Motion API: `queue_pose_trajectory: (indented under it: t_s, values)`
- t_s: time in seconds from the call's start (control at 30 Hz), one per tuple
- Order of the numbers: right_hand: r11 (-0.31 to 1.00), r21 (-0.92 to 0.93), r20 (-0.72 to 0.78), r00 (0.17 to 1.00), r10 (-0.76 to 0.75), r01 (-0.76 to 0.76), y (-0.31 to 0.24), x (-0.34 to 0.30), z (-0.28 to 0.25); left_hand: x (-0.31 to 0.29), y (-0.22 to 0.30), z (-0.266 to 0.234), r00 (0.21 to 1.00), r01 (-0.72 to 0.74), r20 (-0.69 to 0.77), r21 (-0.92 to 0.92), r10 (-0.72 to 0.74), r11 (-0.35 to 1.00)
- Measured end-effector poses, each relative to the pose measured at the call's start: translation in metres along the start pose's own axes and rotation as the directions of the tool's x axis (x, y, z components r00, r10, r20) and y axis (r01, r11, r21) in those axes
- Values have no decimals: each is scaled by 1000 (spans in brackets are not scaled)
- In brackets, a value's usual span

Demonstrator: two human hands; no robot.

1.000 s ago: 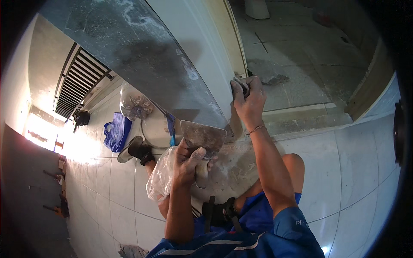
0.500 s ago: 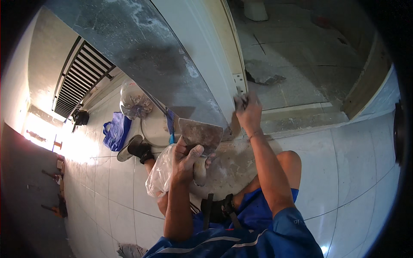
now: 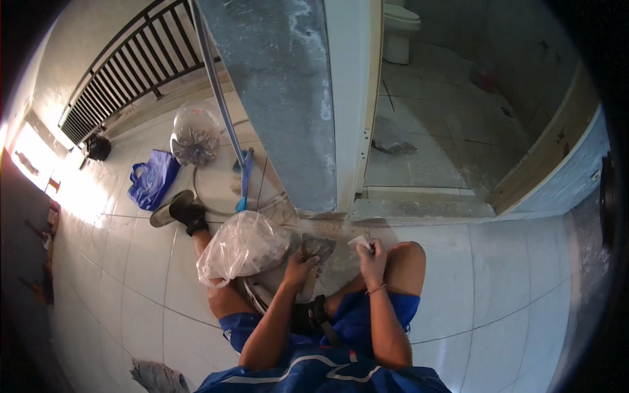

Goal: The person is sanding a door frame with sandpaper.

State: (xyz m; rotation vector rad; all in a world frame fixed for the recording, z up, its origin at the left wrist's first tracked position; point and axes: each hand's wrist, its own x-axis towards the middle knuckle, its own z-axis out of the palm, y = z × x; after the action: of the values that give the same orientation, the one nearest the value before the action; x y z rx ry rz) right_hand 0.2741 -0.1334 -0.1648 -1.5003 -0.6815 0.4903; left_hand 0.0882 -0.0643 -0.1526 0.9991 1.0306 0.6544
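My left hand [image 3: 299,268] is closed around a broad putty knife [image 3: 320,246], its grey, smeared blade pointing up and away from me. Close to my bent right knee, my right hand [image 3: 374,262] is closed, pinching a small whitish piece [image 3: 360,242] that sticks out past the fingers; its kind is too small to make out. The two hands are apart, over the dusty floor between my legs. A clear plastic bag [image 3: 244,247] with pale contents rests against my left leg, beside the left forearm.
Ahead stand a grey plastered wall edge [image 3: 278,98] and a pale door frame [image 3: 369,131] with a raised sill [image 3: 419,208]. Beyond are a toilet [image 3: 397,39] and rubble. Leftward lie a blue bag [image 3: 154,178], a clear bag of bottles [image 3: 195,136] and a broom [image 3: 246,177].
My right hand has drawn back from the lower door frame toward my right knee. My left hand has lowered with the putty knife. The view has turned and shifted.
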Motion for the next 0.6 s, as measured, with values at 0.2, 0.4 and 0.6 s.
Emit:
queue_pose_trajectory:
  t_s: [0.2, 0.4, 0.6]
  values:
    - [997, 76, 9, 1000, 0, 0, -6, -34, -5, -7, -27, 6, 1000, 16, 26, -95, -13, 995]
    - [984, -174, 195, 981, -9, 44, -36, -72, 0, -42, -11, -14, 999, -43, 8, -303, 48, 952]
    - [996, -88, 354, 935, 33, -2, -65, -98, 49, -90, 4, -64, 990, -31, 99, -541, 100, 841]
